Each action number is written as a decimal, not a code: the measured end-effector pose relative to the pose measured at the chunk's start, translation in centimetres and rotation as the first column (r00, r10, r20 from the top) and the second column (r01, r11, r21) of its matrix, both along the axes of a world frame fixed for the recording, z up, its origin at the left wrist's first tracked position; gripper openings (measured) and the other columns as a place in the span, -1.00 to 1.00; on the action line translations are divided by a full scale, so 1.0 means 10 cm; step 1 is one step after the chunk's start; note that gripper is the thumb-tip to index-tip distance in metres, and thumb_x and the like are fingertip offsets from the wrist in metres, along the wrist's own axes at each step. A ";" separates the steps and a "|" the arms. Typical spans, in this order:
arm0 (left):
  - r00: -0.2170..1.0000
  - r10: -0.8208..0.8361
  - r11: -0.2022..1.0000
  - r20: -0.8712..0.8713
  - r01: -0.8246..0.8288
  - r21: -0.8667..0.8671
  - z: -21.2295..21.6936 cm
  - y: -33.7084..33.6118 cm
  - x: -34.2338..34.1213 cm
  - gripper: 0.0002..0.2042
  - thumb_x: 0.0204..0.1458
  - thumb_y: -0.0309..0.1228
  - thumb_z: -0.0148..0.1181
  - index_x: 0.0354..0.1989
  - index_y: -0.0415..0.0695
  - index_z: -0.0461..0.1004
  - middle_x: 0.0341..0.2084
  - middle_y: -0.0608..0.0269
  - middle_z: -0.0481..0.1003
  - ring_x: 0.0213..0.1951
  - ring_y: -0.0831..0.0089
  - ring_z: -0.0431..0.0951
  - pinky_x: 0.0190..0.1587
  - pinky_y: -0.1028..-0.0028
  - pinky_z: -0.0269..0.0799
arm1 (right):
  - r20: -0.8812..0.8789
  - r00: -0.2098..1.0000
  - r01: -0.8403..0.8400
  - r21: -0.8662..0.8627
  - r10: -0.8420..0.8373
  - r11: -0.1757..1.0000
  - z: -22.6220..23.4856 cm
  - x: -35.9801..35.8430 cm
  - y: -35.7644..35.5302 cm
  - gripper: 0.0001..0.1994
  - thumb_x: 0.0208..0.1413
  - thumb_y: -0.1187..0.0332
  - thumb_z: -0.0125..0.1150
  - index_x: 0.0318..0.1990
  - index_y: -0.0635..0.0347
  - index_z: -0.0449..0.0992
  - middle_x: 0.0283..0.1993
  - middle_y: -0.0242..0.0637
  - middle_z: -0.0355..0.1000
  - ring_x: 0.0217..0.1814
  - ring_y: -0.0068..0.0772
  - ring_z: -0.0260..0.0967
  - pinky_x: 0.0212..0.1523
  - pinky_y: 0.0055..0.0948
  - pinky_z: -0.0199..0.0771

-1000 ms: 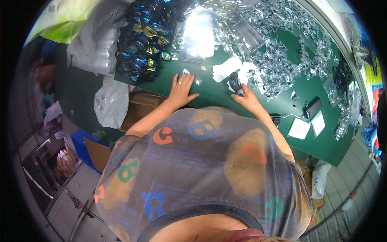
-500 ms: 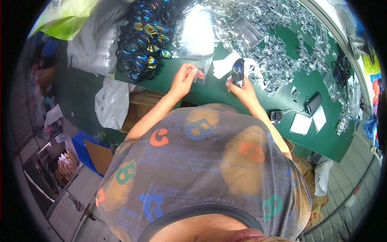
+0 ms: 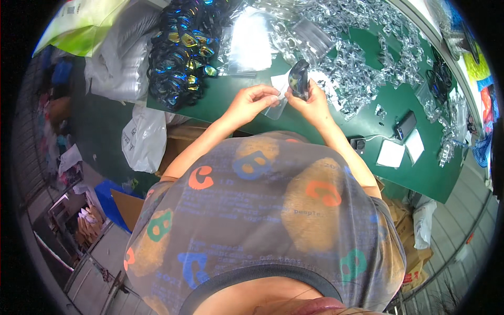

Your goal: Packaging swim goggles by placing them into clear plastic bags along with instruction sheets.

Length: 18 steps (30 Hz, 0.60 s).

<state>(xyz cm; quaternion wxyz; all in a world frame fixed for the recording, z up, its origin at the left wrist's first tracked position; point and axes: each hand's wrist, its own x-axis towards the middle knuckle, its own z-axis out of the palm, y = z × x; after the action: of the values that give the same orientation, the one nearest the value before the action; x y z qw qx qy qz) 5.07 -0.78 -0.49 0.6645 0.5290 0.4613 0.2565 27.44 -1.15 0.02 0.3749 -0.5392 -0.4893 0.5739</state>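
My right hand (image 3: 314, 106) is closed round a pair of black swim goggles (image 3: 299, 77), held upright above the table with a shiny dark lens showing. My left hand (image 3: 252, 105) pinches a small clear plastic bag (image 3: 275, 110) near its top edge. The two hands are close together, and the bag lies between them, just left of the goggles. Whether the goggles touch the bag I cannot tell. A stack of flat clear bags (image 3: 251, 44) lies beyond my left hand. To its left is a heap of black goggles (image 3: 181, 63) with blue and gold mirrored lenses.
Many small clear plastic packets (image 3: 362, 79) cover the far right of the green table (image 3: 362, 123). White paper slips (image 3: 323, 84) lie behind my right hand. Nearer right are a small black box (image 3: 358, 145), a dark cabled device (image 3: 406, 125) and white cards (image 3: 391, 156). A white plastic bag (image 3: 144, 139) hangs left.
My left hand has moved right with the clear bag, and my right hand has brought the goggles left, so both now nearly meet. The bag has come away from the stack.
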 end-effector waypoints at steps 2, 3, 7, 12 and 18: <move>0.992 0.044 0.995 0.119 -0.033 -0.093 -0.02 0.00 0.04 -0.74 0.19 -0.44 0.26 0.01 -0.27 0.53 -0.22 0.27 0.60 -0.16 0.54 0.58 -0.06 0.49 0.50 | 0.013 1.000 -0.008 0.007 0.008 1.000 0.00 -0.01 0.00 -0.64 0.01 0.39 0.40 -0.03 0.21 0.49 -0.26 -0.42 0.54 -0.23 -0.66 0.41 -0.15 -0.53 0.46; 0.985 0.092 0.994 0.145 -0.081 -0.078 -0.04 -0.01 0.09 -0.76 0.20 -0.43 0.25 -0.01 -0.27 0.54 -0.26 0.30 0.60 -0.20 0.56 0.58 -0.09 0.52 0.49 | 0.016 1.000 0.002 0.035 -0.002 0.999 -0.01 -0.01 0.00 -0.64 0.01 0.39 0.41 -0.03 0.21 0.49 -0.26 -0.42 0.54 -0.24 -0.66 0.41 -0.17 -0.53 0.47; 0.991 0.076 0.997 0.111 -0.074 -0.017 0.02 -0.03 0.12 -0.81 0.22 -0.41 0.24 -0.11 -0.27 0.56 -0.38 0.35 0.60 -0.36 0.60 0.55 -0.25 0.55 0.47 | 0.021 1.000 -0.004 0.032 0.004 0.999 -0.02 0.01 0.00 -0.64 0.02 0.38 0.40 -0.04 0.24 0.48 -0.25 -0.39 0.56 -0.23 -0.67 0.43 -0.17 -0.54 0.47; 0.969 0.159 0.965 -0.191 -0.111 0.239 0.21 0.00 0.15 -0.86 0.17 -0.38 0.31 -0.32 -0.19 0.55 -0.60 0.41 0.52 -0.55 0.70 0.42 -0.49 0.57 0.31 | -0.063 0.968 0.247 0.062 -0.243 0.967 0.12 -0.03 -0.04 -0.67 0.01 0.37 0.44 -0.11 0.26 0.47 -0.25 -0.38 0.55 -0.23 -0.66 0.45 -0.17 -0.51 0.49; 0.879 0.104 0.876 -0.465 0.140 0.461 0.42 0.11 0.15 -0.81 0.12 -0.29 0.33 -0.35 -0.14 0.54 -0.63 0.22 0.53 -0.60 0.43 0.51 -0.52 0.41 0.36 | -0.387 0.893 0.106 -0.312 -0.229 0.944 0.39 -0.04 -0.14 -0.66 0.06 0.44 0.41 -0.07 0.21 0.40 -0.24 -0.36 0.48 -0.29 -0.51 0.47 -0.19 -0.49 0.44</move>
<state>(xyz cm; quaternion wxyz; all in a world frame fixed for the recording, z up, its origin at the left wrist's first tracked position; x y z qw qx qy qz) 6.59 0.33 3.69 0.3801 0.7283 0.5265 0.2188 27.00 -2.55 3.92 0.4383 -0.4924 -0.2618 0.7049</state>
